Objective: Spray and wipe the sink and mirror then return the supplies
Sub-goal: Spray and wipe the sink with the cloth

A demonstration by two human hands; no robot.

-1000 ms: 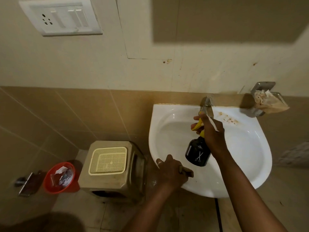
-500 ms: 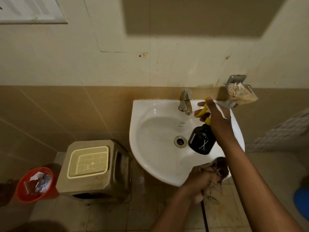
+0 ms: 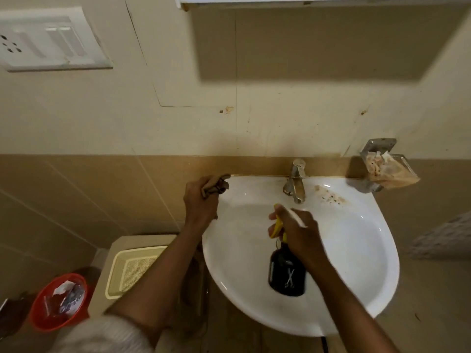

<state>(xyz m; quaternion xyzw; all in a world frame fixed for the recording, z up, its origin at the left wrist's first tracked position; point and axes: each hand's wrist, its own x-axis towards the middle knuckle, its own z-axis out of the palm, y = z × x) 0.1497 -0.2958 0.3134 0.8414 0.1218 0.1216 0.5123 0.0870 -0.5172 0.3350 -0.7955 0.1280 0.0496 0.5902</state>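
A white wall-hung sink (image 3: pixel 356 250) fills the lower right, with a steel tap (image 3: pixel 295 182) at its back rim and brown stains beside the tap. My left hand (image 3: pixel 201 202) is closed on a crumpled brown cloth (image 3: pixel 216 186) and presses it on the sink's back left corner. My right hand (image 3: pixel 298 230) grips the yellow trigger of a black spray bottle (image 3: pixel 286 273), held over the basin. The bottom edge of the mirror cabinet (image 3: pixel 305 0) shows at the top.
A beige plastic stool (image 3: pixel 132 266) stands left of the sink, with a red bin (image 3: pixel 58 301) of rubbish further left. A steel soap holder (image 3: pixel 382 166) with crumpled wrapping juts from the wall on the right. A switch plate (image 3: pixel 48 39) is at the upper left.
My left hand has carried the cloth from the sink's front rim up to its back left corner. My right hand with the bottle has shifted towards the basin's middle.
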